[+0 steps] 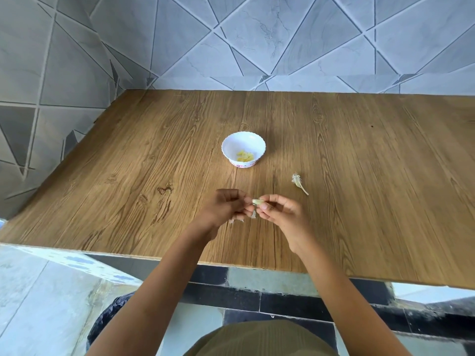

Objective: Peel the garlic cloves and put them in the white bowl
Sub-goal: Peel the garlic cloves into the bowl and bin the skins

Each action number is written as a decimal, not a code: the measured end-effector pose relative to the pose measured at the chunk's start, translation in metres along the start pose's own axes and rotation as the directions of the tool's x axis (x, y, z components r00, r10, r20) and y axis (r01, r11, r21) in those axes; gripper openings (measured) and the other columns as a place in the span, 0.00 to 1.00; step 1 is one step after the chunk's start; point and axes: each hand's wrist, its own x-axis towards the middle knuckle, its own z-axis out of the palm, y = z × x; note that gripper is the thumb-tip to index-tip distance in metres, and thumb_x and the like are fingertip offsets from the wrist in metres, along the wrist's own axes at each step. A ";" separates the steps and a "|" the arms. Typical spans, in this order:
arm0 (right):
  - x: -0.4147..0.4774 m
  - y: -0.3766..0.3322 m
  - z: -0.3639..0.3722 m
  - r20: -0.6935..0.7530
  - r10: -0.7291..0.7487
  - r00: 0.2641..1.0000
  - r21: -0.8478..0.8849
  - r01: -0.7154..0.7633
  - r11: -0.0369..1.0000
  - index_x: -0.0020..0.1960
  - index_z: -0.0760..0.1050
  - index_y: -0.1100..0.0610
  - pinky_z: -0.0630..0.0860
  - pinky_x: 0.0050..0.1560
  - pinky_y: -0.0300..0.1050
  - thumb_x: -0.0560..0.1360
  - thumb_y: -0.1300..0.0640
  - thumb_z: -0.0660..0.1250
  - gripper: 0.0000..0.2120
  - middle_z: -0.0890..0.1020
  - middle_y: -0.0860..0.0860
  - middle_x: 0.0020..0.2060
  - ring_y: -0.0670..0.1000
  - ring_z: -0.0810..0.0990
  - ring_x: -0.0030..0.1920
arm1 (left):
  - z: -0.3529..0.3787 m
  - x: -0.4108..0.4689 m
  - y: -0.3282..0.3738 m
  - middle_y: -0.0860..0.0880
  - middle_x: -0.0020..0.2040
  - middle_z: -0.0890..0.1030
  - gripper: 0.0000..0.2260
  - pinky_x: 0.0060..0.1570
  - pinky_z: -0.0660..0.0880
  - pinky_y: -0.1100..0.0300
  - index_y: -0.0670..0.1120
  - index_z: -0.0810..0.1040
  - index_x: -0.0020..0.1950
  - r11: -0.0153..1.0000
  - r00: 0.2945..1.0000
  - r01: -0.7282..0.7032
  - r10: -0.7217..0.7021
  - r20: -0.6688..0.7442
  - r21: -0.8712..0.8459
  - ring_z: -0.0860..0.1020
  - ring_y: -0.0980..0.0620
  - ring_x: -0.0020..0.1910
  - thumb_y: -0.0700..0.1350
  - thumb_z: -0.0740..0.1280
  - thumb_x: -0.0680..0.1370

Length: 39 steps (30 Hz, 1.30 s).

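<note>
A small pale garlic clove (257,201) is pinched between the fingertips of both hands, just above the wooden table (128,176). My left hand (227,208) grips its left end, my right hand (279,211) its right end. A strip of papery skin (254,214) hangs below the fingers. The white bowl (243,143), with a scalloped rim and a flower pattern at its foot, stands beyond the hands near the table's middle. Several peeled yellowish cloves (244,156) lie in it.
A dry garlic stem with husk (298,182) lies on the table to the right of the bowl. A bit of loose peel (235,220) lies under my left hand. Tiled walls close the table's far and left sides. The table's near edge (231,265) runs below my forearms.
</note>
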 end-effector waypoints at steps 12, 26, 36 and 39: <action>0.000 0.006 -0.004 -0.108 -0.088 0.990 -0.044 0.083 0.996 0.43 0.79 0.58 0.76 0.40 0.33 0.71 0.71 0.69 0.09 0.83 0.48 0.38 0.40 0.81 0.38 | 0.000 0.007 -0.013 0.51 0.42 0.84 0.05 0.37 0.72 0.74 0.43 0.84 0.45 0.748 0.927 -0.149 0.333 -0.172 0.646 0.80 0.58 0.37 0.35 0.71 0.72; 0.004 0.026 -0.025 0.004 -0.441 0.897 -0.844 0.240 0.480 0.58 0.77 0.58 0.78 0.52 0.47 0.75 0.55 0.69 0.13 0.82 0.51 0.54 0.50 0.80 0.53 | -0.031 0.034 -0.012 0.45 0.38 0.83 0.01 0.39 0.74 0.61 0.42 0.83 0.42 0.837 0.826 -0.070 0.353 -0.438 0.543 0.79 0.51 0.35 0.39 0.72 0.72; -0.007 0.042 -0.037 0.062 -0.373 0.926 -0.986 0.116 0.122 0.64 0.75 0.61 0.61 0.67 0.54 0.78 0.46 0.51 0.26 0.75 0.58 0.65 0.58 0.72 0.67 | -0.020 0.050 -0.017 0.45 0.52 0.83 0.17 0.41 0.78 0.56 0.42 0.83 0.51 0.462 0.846 -0.259 0.532 -0.031 0.848 0.82 0.46 0.46 0.27 0.60 0.70; -0.007 0.041 -0.038 0.058 -0.379 0.923 -0.984 0.118 0.137 0.63 0.75 0.61 0.64 0.66 0.55 0.77 0.46 0.53 0.25 0.75 0.58 0.64 0.58 0.73 0.66 | 0.005 0.054 -0.014 0.44 0.54 0.82 0.19 0.45 0.76 0.58 0.40 0.82 0.54 0.357 0.851 -0.480 0.412 0.326 0.801 0.81 0.46 0.49 0.27 0.63 0.68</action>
